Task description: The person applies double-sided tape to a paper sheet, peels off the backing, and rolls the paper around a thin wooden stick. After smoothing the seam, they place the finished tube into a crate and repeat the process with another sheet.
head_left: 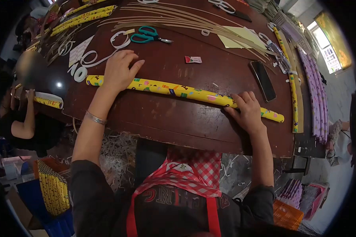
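Note:
A long yellow roll of patterned wrapping paper (178, 91) lies slantwise across the brown table in front of me. My left hand (118, 71) rests over the roll near its left end, with the fingers stretched past it and the thumb apart. Near the right end, my right hand (247, 110) has its fingers curled over the top and its thumb on the near side. Beyond the roll are teal-handled scissors (146, 36) and a small red and white packet (193, 59). A black phone (262, 81) lies to the right of it.
Long thin brown strips (174, 19) spread over the far table. White tape rolls (80, 74) sit by the roll's left end. Purple rolls (312, 91) line the right side. At left, another person's arm (25, 122) reaches toward a yellow sheet (47, 100). Paper shreds (116, 158) cover the floor.

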Demonstrator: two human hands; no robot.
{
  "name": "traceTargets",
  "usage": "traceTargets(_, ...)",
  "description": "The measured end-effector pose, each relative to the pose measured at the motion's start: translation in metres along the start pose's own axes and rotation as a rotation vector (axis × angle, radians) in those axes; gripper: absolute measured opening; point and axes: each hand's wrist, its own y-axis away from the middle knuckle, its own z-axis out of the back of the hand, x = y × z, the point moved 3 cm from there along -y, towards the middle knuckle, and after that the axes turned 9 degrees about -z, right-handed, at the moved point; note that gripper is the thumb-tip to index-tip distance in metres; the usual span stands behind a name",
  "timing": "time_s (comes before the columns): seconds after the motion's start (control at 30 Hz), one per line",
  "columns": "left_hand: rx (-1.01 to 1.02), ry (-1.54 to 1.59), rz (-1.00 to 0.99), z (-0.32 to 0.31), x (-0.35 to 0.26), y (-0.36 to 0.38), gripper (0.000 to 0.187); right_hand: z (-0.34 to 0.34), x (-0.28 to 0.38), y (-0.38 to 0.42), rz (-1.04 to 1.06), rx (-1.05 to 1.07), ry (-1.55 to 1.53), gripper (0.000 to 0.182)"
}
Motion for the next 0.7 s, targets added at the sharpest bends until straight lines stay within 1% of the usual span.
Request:
traceTargets(0.07, -0.058, 0.048, -0.018, -0.007, -0.012, 0.0, 0.037, -0.002, -0.001, -0.001, -0.006, 0.001, 0.007, 0.041)
traceTargets(0.1, -0.004, 0.056, -0.001, -0.014, -0.025, 0.003, 0.042, -0.002, 0.0, 0.0, -0.008, -0.013, 0.0, 0.041)
traceTargets(0.17, 0.066, -0.061, -0.107, -0.026, -0.066, 0.01, 0.054, -0.002, 0.001, 0.001, -0.01, -0.028, -0.002, 0.04)
traceTargets(0.23, 0.159, -0.075, -0.266, -0.038, -0.111, 0.014, 0.071, -0.002, 0.002, 0.003, -0.024, -0.029, -0.018, 0.037)
traceTargets(0.3, 0.207, -0.033, -0.302, -0.045, -0.146, 0.014, 0.081, 0.0, 0.005, 0.006, -0.032, -0.036, -0.01, 0.038)
traceTargets(0.4, 0.205, -0.006, -0.403, -0.057, -0.18, 0.019, 0.091, 0.0, 0.01, 0.008, -0.017, -0.049, -0.013, 0.038)
traceTargets(0.53, 0.195, 0.031, -0.368, -0.049, -0.172, 0.028, 0.09, 0.003, 0.01, 0.014, -0.038, -0.04, 0.014, 0.04)
traceTargets(0.7, 0.27, -0.039, -0.149, -0.014, -0.119, 0.054, 0.089, 0.003, 0.011, 0.014, -0.036, -0.065, 0.009, 0.04)
